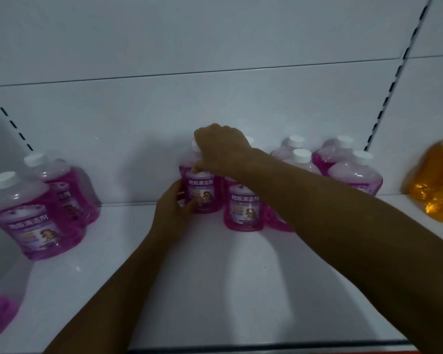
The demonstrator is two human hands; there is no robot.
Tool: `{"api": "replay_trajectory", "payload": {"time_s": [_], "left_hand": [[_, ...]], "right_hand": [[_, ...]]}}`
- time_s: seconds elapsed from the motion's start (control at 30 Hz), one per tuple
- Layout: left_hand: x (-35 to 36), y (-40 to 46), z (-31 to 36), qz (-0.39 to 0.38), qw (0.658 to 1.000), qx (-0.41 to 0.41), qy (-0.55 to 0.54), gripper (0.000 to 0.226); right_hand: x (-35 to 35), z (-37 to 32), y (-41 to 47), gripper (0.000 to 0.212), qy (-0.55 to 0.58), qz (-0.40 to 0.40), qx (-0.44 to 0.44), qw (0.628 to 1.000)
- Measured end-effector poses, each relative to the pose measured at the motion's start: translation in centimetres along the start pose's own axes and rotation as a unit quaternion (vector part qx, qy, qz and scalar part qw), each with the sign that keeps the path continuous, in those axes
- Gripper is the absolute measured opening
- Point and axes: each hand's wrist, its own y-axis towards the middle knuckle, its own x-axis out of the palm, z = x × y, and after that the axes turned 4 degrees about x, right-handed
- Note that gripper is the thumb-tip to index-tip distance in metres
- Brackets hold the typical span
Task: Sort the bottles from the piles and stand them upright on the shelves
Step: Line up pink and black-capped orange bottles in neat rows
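Shelf (202, 290) front half bare up to its edge. Purple bottle (201, 194) upright mid-shelf: left hand (173, 213) wraps its side, right hand (220, 149) grips its top.

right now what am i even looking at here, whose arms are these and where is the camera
This is one picture from a camera worn on a person's head, looking forward and down, so the two bare arms are the wearer's own. They reach onto a white shelf. Both hands are on one purple bottle standing upright: the left hand against its side, the right hand over its top. More purple bottles with white caps stand beside it, further right and at the left. Orange bottles show blurred at the right edge.
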Motion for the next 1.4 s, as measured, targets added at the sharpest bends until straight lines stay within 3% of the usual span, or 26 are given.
{"api": "replay_trajectory", "payload": {"time_s": [0.27,0.43,0.57,0.67,0.73,0.8,0.93,1.17,1.3,1.4], "left_hand": [[0.6,-0.7,-0.5,0.009,0.999,0.012,0.041,0.045],[0.4,-1.1,0.1,-0.003,0.998,-0.007,0.063,0.049],[-2.0,-2.9,0.4,0.023,0.996,-0.038,0.082,0.063],[-5.1,-5.1,0.5,0.057,0.993,-0.038,0.1,0.046],[-7.4,-7.0,0.5,0.084,0.989,-0.057,0.111,0.033],[-9.7,-9.5,0.4,0.118,0.985,-0.078,0.096,0.024],[-14.0,-14.9,-0.3,0.184,0.976,-0.081,0.08,0.012],[-19.0,-21.0,-0.8,0.257,0.955,-0.124,0.076,0.014],[-20.2,-22.7,-0.3,0.293,0.944,-0.119,0.094,0.017],[-20.7,-22.8,0.1,0.377,0.916,-0.103,0.084,0.019]], "right_hand": [[1.0,-0.7,0.4,0.055,-0.028,0.024,-0.005,0.999],[1.2,-1.4,0.0,0.05,-0.103,0.052,0.004,0.993],[1.5,-2.8,-0.8,0.064,-0.172,0.103,-0.029,0.979],[1.4,-6.8,-0.9,0.063,-0.076,0.136,-0.098,0.983],[1.6,-10.3,-0.9,0.055,0.081,0.108,-0.144,0.98],[2.1,-13.7,-1.1,0.05,0.247,0.032,-0.175,0.952],[3.5,-19.4,-1.4,0.055,0.384,-0.032,-0.247,0.889],[5.2,-27.4,-1.6,0.086,0.414,-0.185,-0.305,0.838],[5.8,-28.8,-2.1,0.078,0.456,-0.193,-0.317,0.809],[5.5,-28.4,-2.0,0.071,0.471,-0.178,-0.311,0.806]]}}
